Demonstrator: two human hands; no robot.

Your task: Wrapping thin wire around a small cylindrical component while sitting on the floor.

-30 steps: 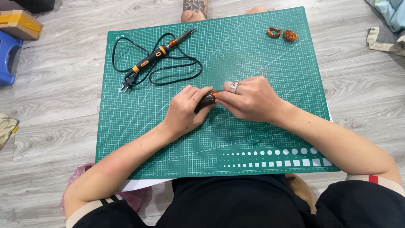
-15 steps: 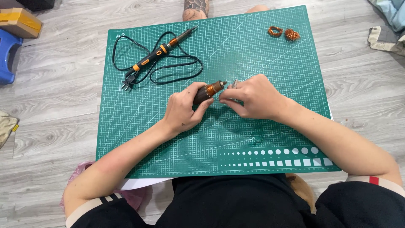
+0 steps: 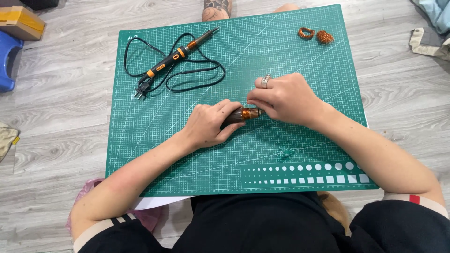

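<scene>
Centrally in the frame, the left hand (image 3: 209,125) is wrapping its fingers around the dark handle of a small tool (image 3: 239,115), gripping it low over the green cutting mat (image 3: 187,154). That tool is lying roughly level, its copper-coloured collar and metal tip pointing toward the right of the frame. The right hand (image 3: 281,98), wearing a silver ring (image 3: 266,81) on one finger, is pinching the tip end of the tool with thumb and fingertips, so both hands are grasping the same tool from opposite ends and are nearly touching each other. What exactly is sitting at the very tip is hidden under the right hand's fingers. Toward the upper left of the mat, a soldering iron (image 3: 180,53) with a black and orange handle is lying at a slant, its black cord (image 3: 197,77) looping around it and ending in a plug (image 3: 139,91) near the mat's left side. In the upper right corner of the mat, two small coils of copper wire (image 3: 315,35) are sitting just beside each other, well apart from the hands. The mat is resting on a grey wooden floor (image 3: 56,117), and a cardboard box (image 3: 21,21) is showing at the upper left edge of the frame.
</scene>
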